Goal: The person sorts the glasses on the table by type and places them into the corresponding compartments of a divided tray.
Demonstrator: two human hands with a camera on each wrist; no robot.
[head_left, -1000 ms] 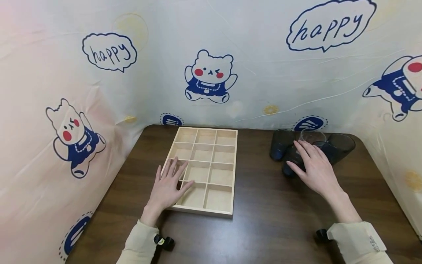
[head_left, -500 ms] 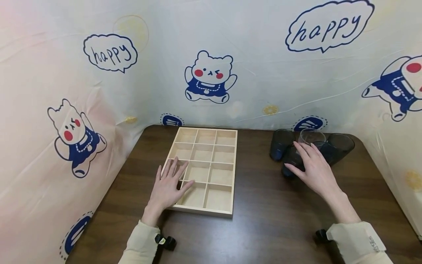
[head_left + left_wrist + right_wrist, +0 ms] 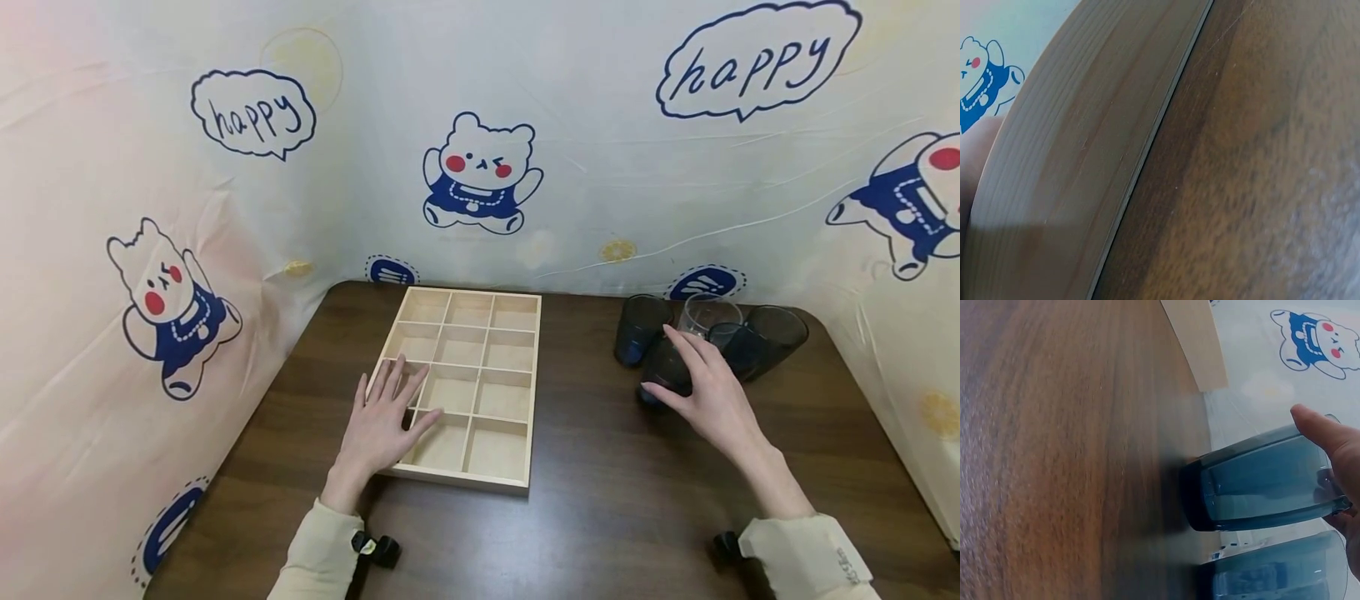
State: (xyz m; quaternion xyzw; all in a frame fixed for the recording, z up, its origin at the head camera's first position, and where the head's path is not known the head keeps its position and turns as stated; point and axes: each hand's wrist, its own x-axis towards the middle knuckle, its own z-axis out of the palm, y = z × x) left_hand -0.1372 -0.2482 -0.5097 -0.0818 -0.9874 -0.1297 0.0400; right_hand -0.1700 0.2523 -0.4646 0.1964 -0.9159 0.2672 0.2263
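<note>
My right hand [image 3: 712,396] grips a dark blue tinted drinking glass [image 3: 660,362] near its rim, thumb on the near left side and fingers reaching over the far side. In the right wrist view this glass [image 3: 1260,484] leans a little, its thick base close over the table. The left hand [image 3: 382,425] lies with spread, straight fingers across the left side of a pale wooden compartment tray [image 3: 461,481]. The tray's plain outer wall [image 3: 1079,156] fills much of the left wrist view, where only a sliver of the hand shows.
Around the held glass stand a dark glass [image 3: 636,333] on its left, a clear glass [image 3: 708,308] behind, and more dark tinted glass [image 3: 776,337] on the right. The brown wooden table [image 3: 600,500] ends at a printed cloth [image 3: 585,192] behind.
The right hand has shifted slightly left and toward me, its fingers drawn closer round the glass, which moves slightly with it. The left hand and tray stay put.
</note>
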